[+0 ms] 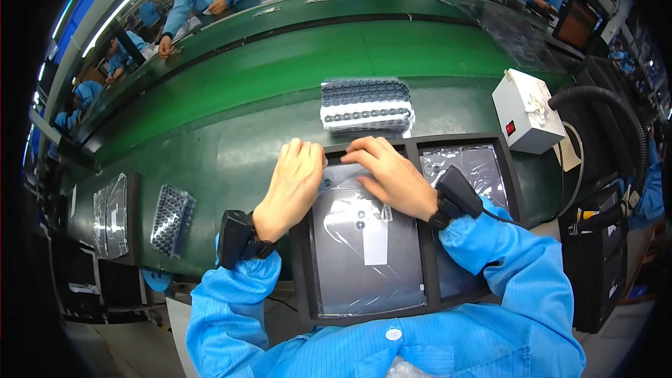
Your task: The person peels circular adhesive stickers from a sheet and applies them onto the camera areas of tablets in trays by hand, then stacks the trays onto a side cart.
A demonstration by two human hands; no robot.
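A black foam tray [303,287] lies in front of me with dark flat panels in its compartments. The nearest panel [336,259] is wrapped in shiny clear film and carries a white paper label [376,241] and two small round marks. My left hand [292,183] is at the upper left corner of this compartment, fingers close together and bent; the thumb and whatever it grips are hidden. Across from it, my right hand [393,176] hovers over the panel's upper end, fingers bent and thumb apart, with nothing visible between them. A second wrapped panel [483,164] lies in the right compartment.
Beyond the tray is a stack of clear plastic-packed dark parts [367,106]. To the right stands a white box [526,113] with a red switch and a black hose [616,98]. Another packed bundle [172,220] and tray [133,217] are left. Co-workers sit across the green bench [280,52].
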